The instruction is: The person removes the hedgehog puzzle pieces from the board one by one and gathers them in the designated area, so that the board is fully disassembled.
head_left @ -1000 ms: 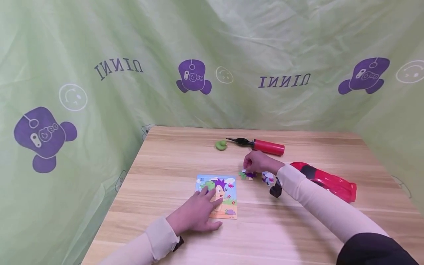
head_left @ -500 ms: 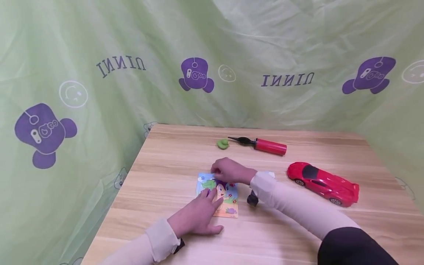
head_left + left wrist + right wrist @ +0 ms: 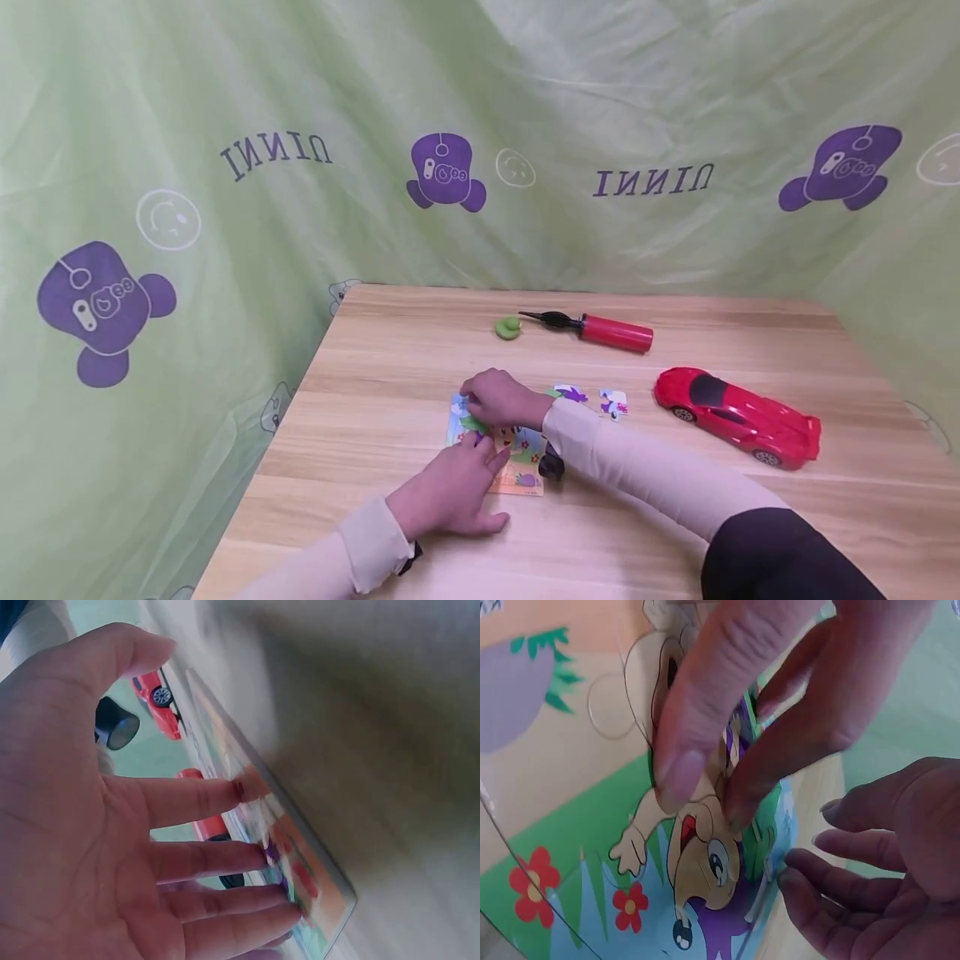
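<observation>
Puzzle (image 3: 528, 482) sits at the centre of the head view, on the wood-grain table (image 3: 375, 392), partly covered by both hands. Left hand (image 3: 457, 492) comes in from its 7 o'clock side; right hand (image 3: 501, 398) arches over its 11 o'clock corner. Loose bits at about 2 o'clock: a purple piece (image 3: 573, 394) and, beyond it, a pale piece (image 3: 616, 406). Right sleeve (image 3: 600, 442) passes just beside the purple one; a low sweep of the forearm would likely scatter both. Red toy car (image 3: 738, 417) at 3 o'clock, well apart, looks no hazard. Left wrist view: left fingers straight and released, tips on the picture, gripping nothing. With such a flat hold, the thin board may swivel if tugged sideways. Right wrist view: right hand at 4 o'clock, fingers bent towards the puzzle's far edge; cannot tell whether they grasp anything. Pale strip (image 3: 758, 901) near those tips looks slanted, perhaps a raised piece; blur leaves it unsure. Hooking the board itself could tip it and spill fitted pieces; left fingers lying across a seam might pin a piece and strain its tabs.
</observation>
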Action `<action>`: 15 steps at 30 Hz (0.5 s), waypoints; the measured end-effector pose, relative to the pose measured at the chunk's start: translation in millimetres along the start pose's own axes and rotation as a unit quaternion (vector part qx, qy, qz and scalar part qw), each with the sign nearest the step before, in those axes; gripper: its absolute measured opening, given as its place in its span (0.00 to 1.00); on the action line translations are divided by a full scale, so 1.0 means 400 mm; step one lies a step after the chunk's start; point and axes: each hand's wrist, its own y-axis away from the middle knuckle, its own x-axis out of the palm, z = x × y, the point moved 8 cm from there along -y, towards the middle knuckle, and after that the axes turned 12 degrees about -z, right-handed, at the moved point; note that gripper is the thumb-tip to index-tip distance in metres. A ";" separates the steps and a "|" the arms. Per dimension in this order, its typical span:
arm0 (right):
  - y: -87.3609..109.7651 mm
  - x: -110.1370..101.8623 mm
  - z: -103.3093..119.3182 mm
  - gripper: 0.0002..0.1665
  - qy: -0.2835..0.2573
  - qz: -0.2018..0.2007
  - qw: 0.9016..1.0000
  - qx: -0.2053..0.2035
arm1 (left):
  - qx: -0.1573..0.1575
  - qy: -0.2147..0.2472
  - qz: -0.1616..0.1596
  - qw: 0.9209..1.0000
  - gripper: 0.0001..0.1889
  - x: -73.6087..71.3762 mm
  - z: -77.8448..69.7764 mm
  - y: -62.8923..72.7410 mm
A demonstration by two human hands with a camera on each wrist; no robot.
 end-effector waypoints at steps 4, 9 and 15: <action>0.002 0.014 -0.002 0.17 0.002 0.021 0.999 0.024 | 0.002 0.005 0.001 1.000 0.45 -0.002 0.003 -0.003; 0.004 0.024 -0.009 0.20 -0.004 0.028 0.998 0.048 | 0.006 0.012 -0.002 1.000 0.45 -0.003 0.000 -0.002; 0.000 0.016 -0.012 0.19 -0.021 0.034 0.997 0.064 | 0.004 0.007 -0.001 1.000 0.46 -0.006 -0.002 -0.001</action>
